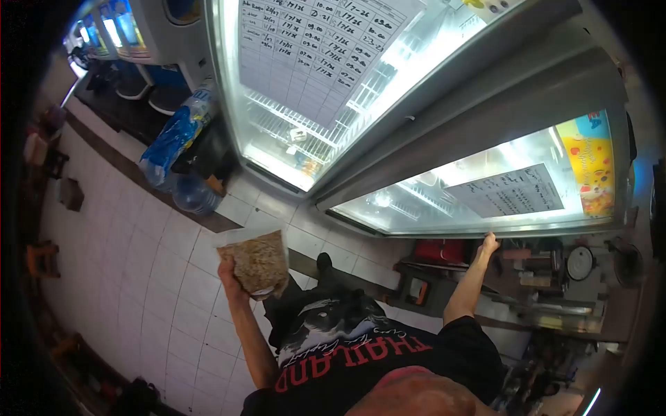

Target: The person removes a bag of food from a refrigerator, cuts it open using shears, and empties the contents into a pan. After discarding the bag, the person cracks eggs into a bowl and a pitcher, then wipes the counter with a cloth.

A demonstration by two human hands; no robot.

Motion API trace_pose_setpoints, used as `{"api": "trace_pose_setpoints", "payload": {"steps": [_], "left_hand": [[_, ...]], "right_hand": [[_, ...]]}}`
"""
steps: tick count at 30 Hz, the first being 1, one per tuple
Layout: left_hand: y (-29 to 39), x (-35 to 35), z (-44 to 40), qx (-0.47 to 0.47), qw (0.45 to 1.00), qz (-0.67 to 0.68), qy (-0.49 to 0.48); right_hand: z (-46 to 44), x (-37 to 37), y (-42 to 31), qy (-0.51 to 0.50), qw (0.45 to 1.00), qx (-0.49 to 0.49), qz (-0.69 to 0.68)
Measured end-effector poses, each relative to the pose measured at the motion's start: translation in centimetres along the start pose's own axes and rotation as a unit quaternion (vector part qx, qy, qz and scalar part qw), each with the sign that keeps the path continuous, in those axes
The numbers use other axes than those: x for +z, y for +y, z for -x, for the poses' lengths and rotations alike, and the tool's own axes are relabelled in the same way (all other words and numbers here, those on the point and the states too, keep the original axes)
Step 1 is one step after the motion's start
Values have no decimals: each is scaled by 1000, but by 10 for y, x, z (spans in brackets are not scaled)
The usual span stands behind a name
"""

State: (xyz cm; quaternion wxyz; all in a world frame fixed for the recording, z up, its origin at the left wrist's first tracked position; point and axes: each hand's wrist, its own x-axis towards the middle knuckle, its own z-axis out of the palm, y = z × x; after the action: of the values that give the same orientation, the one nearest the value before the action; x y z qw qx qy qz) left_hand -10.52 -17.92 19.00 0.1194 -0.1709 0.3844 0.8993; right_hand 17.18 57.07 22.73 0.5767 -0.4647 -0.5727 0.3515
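Observation:
My left hand (227,272) is closed around one side of a clear plastic bag (260,263) filled with something light brown and crumbly or shredded; its exact kind I cannot make out. The bag is held out in front of my body, above the tiled floor. My right hand (490,243) reaches out to the side and grips the edge of a glass fridge door (430,188), its fingers partly hidden behind the frame. A handwritten sheet (510,192) is stuck on that door. Beside it stands a lit glass-fronted fridge section (277,128) with wire shelves inside.
A large handwritten chart (312,52) covers the other glass pane. On the left, a blue plastic-wrapped pack (177,135) and a clear blue water jug (198,194) stand by the fridge. A wooden stool (43,260) is at far left. Cluttered shelves (555,277) are at right.

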Motion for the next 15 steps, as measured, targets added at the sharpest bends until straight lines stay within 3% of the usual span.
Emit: {"api": "trace_pose_setpoints", "payload": {"steps": [7, 11, 13, 14, 15], "left_hand": [[47, -4, -49, -27, 996, -77, -31], [32, -1, -63, -55, 987, -132, -77], [21, 27, -59, -96, 982, -136, -86], [6, 30, -59, -107, 978, -138, -115], [-9, 36, -61, -110, 973, -155, -133]], "right_hand": [[-1, -10, -11, 39, 981, 153, 116], [6, -4, -14, -7, 991, 116, 70], [22, -5, -35, -5, 977, 82, 198], [27, -22, -37, -120, 958, 74, 251], [53, -16, -66, -122, 933, 70, 332]]}}
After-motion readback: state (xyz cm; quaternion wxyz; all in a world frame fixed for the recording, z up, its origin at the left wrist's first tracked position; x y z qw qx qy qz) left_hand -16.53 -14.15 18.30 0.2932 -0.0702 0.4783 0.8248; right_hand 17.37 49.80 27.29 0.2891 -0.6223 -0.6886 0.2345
